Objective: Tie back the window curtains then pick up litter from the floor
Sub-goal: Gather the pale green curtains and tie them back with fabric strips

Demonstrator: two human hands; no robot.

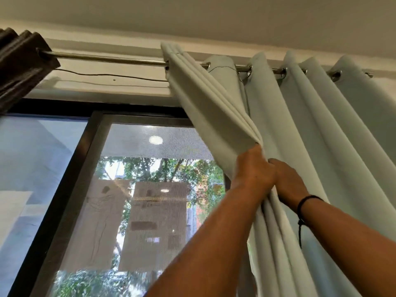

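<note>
We are bunching the pale curtain, hanging at the right end of the rod, so its folds gather for tying. Our left hand and right hand are squeezing the pleats, fingers closed on fabric.

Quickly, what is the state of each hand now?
Left hand: closed on the gathered folds of the pale curtain.
Right hand: closed on the same curtain, just beside the left.
</note>
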